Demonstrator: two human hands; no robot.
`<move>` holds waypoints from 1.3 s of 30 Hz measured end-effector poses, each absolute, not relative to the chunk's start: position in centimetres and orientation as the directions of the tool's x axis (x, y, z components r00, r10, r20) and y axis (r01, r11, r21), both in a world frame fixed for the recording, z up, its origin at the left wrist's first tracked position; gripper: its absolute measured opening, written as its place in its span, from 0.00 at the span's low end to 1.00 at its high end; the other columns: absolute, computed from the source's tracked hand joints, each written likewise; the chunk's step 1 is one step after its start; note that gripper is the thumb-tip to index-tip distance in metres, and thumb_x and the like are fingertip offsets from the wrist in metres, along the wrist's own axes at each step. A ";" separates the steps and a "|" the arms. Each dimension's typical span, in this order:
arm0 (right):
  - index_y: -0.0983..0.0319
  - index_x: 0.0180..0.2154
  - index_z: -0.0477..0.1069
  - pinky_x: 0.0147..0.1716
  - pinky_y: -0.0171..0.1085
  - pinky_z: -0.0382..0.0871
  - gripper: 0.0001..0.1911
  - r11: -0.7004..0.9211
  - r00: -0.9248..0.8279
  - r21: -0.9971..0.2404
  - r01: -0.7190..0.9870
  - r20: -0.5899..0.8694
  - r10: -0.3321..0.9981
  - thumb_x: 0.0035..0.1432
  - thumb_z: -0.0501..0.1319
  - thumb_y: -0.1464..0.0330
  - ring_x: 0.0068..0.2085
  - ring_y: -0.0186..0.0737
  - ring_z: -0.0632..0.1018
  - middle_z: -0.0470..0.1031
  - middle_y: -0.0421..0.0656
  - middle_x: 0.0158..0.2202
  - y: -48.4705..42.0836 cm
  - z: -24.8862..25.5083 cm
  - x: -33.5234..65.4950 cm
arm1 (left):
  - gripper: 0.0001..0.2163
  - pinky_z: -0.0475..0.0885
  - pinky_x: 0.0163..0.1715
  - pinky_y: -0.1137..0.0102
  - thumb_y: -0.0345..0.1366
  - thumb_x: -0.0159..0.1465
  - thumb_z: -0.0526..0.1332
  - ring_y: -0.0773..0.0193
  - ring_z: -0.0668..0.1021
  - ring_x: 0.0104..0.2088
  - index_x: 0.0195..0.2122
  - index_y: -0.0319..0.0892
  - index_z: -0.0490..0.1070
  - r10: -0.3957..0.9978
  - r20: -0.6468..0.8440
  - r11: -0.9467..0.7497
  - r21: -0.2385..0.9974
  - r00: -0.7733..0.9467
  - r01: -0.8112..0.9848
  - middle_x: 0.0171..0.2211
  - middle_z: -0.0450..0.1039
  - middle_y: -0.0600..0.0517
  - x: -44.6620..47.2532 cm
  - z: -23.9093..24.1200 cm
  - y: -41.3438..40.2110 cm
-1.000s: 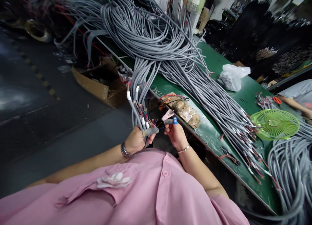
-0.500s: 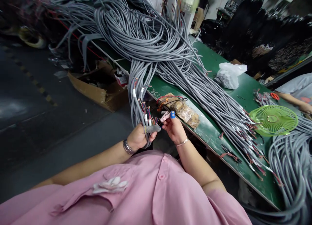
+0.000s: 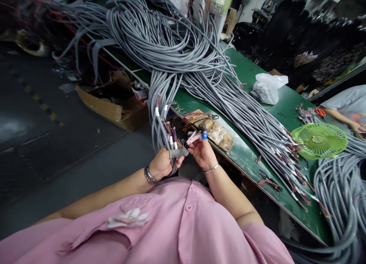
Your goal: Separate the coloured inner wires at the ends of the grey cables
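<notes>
My left hand point(image 3: 161, 164), its thumb wrapped in a grey cover, is closed round several grey cables point(image 3: 156, 131). Bare coloured wire ends point(image 3: 181, 143) stick out beside that thumb, and white bands sit on some of the cables. Close on the right, my right hand point(image 3: 204, 154) pinches a small pale pink clip-like tool point(image 3: 193, 138) near these wire ends. A blue cover point(image 3: 204, 135) is on one of its digits. Whether the tool's tip touches a wire is too small to tell.
A green table point(image 3: 243, 159) carries a large heap of grey cables point(image 3: 160, 43), a taped brown block point(image 3: 219, 134), pliers point(image 3: 268, 179), a white plastic bag point(image 3: 268, 88) and a green fan point(image 3: 319, 140). An open cardboard box point(image 3: 114, 109) stands at left. Another person's hand point(image 3: 357, 127) shows at right.
The view has shifted slightly. My right hand has turned a little, and the pink tool has tilted with it. My left hand keeps its hold on the cables.
</notes>
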State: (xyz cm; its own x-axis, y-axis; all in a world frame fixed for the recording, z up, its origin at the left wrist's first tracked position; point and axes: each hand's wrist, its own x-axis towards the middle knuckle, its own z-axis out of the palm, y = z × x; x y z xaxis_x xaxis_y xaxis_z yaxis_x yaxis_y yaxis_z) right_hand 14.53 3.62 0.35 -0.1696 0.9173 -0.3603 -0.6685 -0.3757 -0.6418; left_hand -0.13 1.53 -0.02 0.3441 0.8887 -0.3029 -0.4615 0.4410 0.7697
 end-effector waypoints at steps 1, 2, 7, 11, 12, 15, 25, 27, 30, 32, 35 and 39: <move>0.62 0.33 0.73 0.26 0.30 0.67 0.25 -0.390 -0.187 -0.632 -0.669 -0.364 0.912 0.58 0.55 0.46 0.26 0.31 0.71 0.74 0.41 0.29 3.6 0.4 14.6 | 0.09 0.60 0.11 0.76 0.37 0.50 0.68 0.71 0.66 0.12 0.25 0.37 0.72 0.894 -0.295 0.430 0.773 0.337 -0.466 0.13 0.67 0.54 -0.2 0.1 1.3; 0.62 0.33 0.73 0.26 0.30 0.68 0.26 -0.404 -0.208 -0.624 -0.669 -0.364 0.908 0.58 0.54 0.45 0.27 0.31 0.71 0.74 0.41 0.29 3.5 0.4 14.8 | 0.09 0.60 0.11 0.75 0.38 0.51 0.68 0.71 0.66 0.12 0.25 0.37 0.72 0.900 -0.286 0.418 0.777 0.328 -0.471 0.13 0.67 0.55 -0.2 0.3 1.1; 0.63 0.36 0.73 0.27 0.30 0.70 0.23 -0.413 -0.245 -0.627 -0.661 -0.340 0.908 0.59 0.57 0.49 0.28 0.31 0.73 0.75 0.42 0.32 3.1 0.5 15.0 | 0.09 0.61 0.12 0.75 0.37 0.52 0.68 0.70 0.67 0.13 0.25 0.38 0.71 0.923 -0.290 0.380 0.785 0.252 -0.490 0.15 0.68 0.55 -0.2 0.9 -0.3; 0.63 0.36 0.74 0.25 0.29 0.69 0.18 -0.322 -0.154 -0.705 -0.633 -0.292 0.944 0.57 0.62 0.54 0.27 0.30 0.72 0.75 0.41 0.32 2.9 0.6 14.7 | 0.08 0.63 0.13 0.76 0.36 0.52 0.67 0.71 0.68 0.14 0.24 0.38 0.72 0.929 -0.318 0.371 0.795 0.189 -0.480 0.15 0.69 0.54 0.1 1.3 -0.5; 0.63 0.35 0.74 0.25 0.29 0.69 0.18 -0.300 -0.131 -0.722 -0.624 -0.282 0.950 0.57 0.62 0.54 0.27 0.30 0.72 0.75 0.41 0.31 2.9 0.6 14.6 | 0.08 0.63 0.13 0.75 0.36 0.53 0.67 0.70 0.69 0.15 0.24 0.38 0.73 0.929 -0.323 0.369 0.795 0.180 -0.482 0.15 0.69 0.54 0.2 1.4 -0.4; 0.63 0.35 0.74 0.26 0.29 0.70 0.19 -0.265 -0.095 -0.732 -0.628 -0.265 0.959 0.57 0.61 0.53 0.28 0.30 0.72 0.75 0.42 0.31 3.1 0.4 14.5 | 0.07 0.64 0.14 0.75 0.36 0.53 0.66 0.70 0.69 0.15 0.24 0.38 0.73 0.930 -0.331 0.366 0.791 0.160 -0.491 0.16 0.70 0.54 0.5 1.5 -0.2; 0.63 0.34 0.74 0.28 0.28 0.66 0.16 -0.263 -0.049 -0.648 -0.715 -0.329 0.943 0.54 0.65 0.55 0.29 0.29 0.74 0.76 0.39 0.29 4.3 -0.1 14.1 | 0.06 0.63 0.14 0.75 0.35 0.52 0.66 0.71 0.69 0.15 0.25 0.36 0.73 0.927 -0.352 0.370 0.795 0.130 -0.480 0.16 0.70 0.54 0.9 1.1 0.1; 0.63 0.33 0.74 0.27 0.28 0.65 0.16 -0.249 -0.023 -0.656 -0.713 -0.333 0.943 0.54 0.66 0.56 0.29 0.29 0.74 0.76 0.39 0.29 4.3 -0.1 13.9 | 0.06 0.63 0.13 0.75 0.34 0.53 0.66 0.71 0.68 0.15 0.25 0.36 0.73 0.929 -0.344 0.366 0.798 0.135 -0.479 0.16 0.69 0.54 0.9 0.9 0.1; 0.63 0.32 0.73 0.26 0.28 0.64 0.16 -0.250 -0.017 -0.654 -0.714 -0.340 0.940 0.53 0.66 0.56 0.28 0.29 0.72 0.75 0.39 0.28 4.2 -0.1 13.8 | 0.06 0.62 0.13 0.75 0.34 0.52 0.66 0.71 0.69 0.15 0.25 0.36 0.73 0.930 -0.341 0.366 0.803 0.141 -0.470 0.16 0.70 0.54 0.8 0.6 0.2; 0.62 0.31 0.72 0.26 0.29 0.64 0.17 -0.259 -0.034 -0.648 -0.716 -0.338 0.940 0.53 0.65 0.54 0.27 0.29 0.72 0.74 0.38 0.27 4.1 -0.1 13.9 | 0.06 0.62 0.13 0.75 0.34 0.52 0.66 0.70 0.69 0.14 0.25 0.37 0.72 0.929 -0.344 0.367 0.807 0.138 -0.463 0.16 0.70 0.54 0.8 0.5 0.2; 0.62 0.32 0.72 0.26 0.29 0.65 0.21 -0.307 -0.092 -0.647 -0.698 -0.343 0.935 0.56 0.61 0.50 0.27 0.30 0.72 0.74 0.39 0.28 4.0 0.0 14.1 | 0.06 0.62 0.13 0.75 0.35 0.52 0.66 0.71 0.69 0.14 0.24 0.37 0.72 0.930 -0.339 0.365 0.809 0.141 -0.461 0.16 0.70 0.54 0.7 0.4 0.2; 0.62 0.34 0.73 0.27 0.31 0.67 0.28 -0.374 -0.179 -0.634 -0.677 -0.351 0.919 0.57 0.54 0.44 0.29 0.31 0.73 0.76 0.42 0.32 3.5 0.1 14.5 | 0.07 0.62 0.13 0.75 0.36 0.52 0.66 0.71 0.68 0.14 0.24 0.37 0.73 0.926 -0.348 0.376 0.795 0.150 -0.476 0.16 0.70 0.54 0.4 0.6 0.0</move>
State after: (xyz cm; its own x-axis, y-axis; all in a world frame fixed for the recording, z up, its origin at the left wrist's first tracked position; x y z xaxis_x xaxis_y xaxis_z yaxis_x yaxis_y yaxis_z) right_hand 14.47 3.52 0.14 -0.1794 0.9191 -0.3508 -0.6769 -0.3741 -0.6339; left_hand 0.42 0.02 0.55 0.1502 0.9255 -0.3477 -0.4761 0.3759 0.7950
